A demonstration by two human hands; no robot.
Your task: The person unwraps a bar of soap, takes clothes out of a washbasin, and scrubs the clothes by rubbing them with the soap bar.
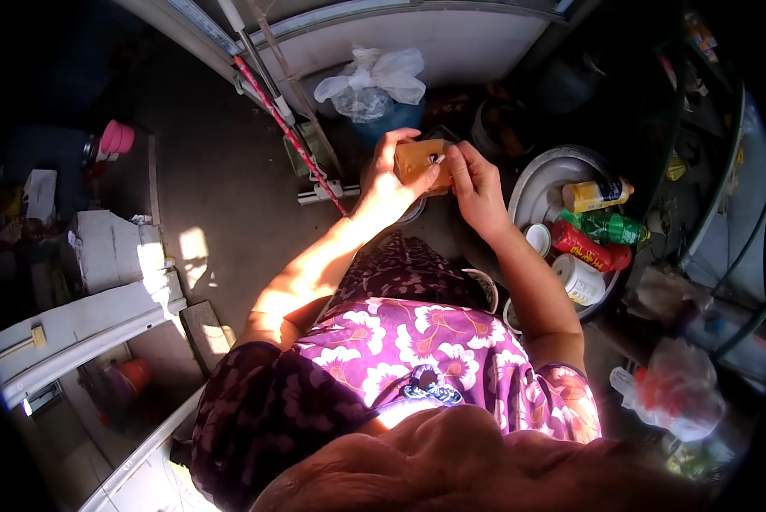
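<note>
An orange-brown, box-like item (417,159) with a small dark and white mark is held up in front of my body. My left hand (389,181) wraps round its left side, the thumb lying across its lower face. At its right edge my right hand (477,183) is closed, with thumb and forefinger pinched near the mark. What the fingertips pinch is too small to make out. Behind the item there is a dark, clear-edged shape that I cannot identify.
A metal basin (532,183) on the right holds a yellow bottle (596,195), a green bottle (609,227), a red bottle (583,246) and a white tub (579,280). Ahead are a blue bucket (389,125) with a plastic bag (370,85) and a red pole (281,124).
</note>
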